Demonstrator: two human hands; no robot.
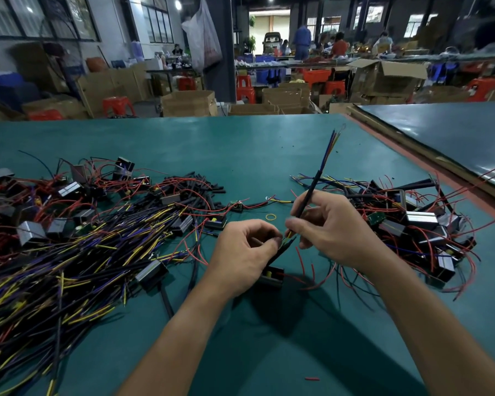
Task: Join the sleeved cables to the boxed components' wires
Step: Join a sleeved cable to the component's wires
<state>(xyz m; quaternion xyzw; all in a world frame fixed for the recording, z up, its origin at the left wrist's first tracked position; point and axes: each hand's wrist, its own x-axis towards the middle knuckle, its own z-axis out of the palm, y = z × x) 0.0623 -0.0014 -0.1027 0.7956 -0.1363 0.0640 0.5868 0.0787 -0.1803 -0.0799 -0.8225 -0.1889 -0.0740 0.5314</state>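
A black sleeved cable [316, 178] stands tilted up from my right hand [330, 227], which pinches its lower part; blue, yellow and red wire ends fan out at its top. My left hand [245, 252] pinches thin wire ends right beside the right fingertips. Those wires run down to a small black boxed component [272, 276] with a yellow part, hanging just under the left hand above the green table [255, 155]. Red wires trail from the box to the right. The exact touching point of the wires is blurred.
A large heap of sleeved cables and boxed components [69, 238] covers the left of the table. A second heap of boxes with red wires [412, 224] lies at the right. A yellow rubber band [271, 216] and a red sleeve scrap [312, 378] lie loose.
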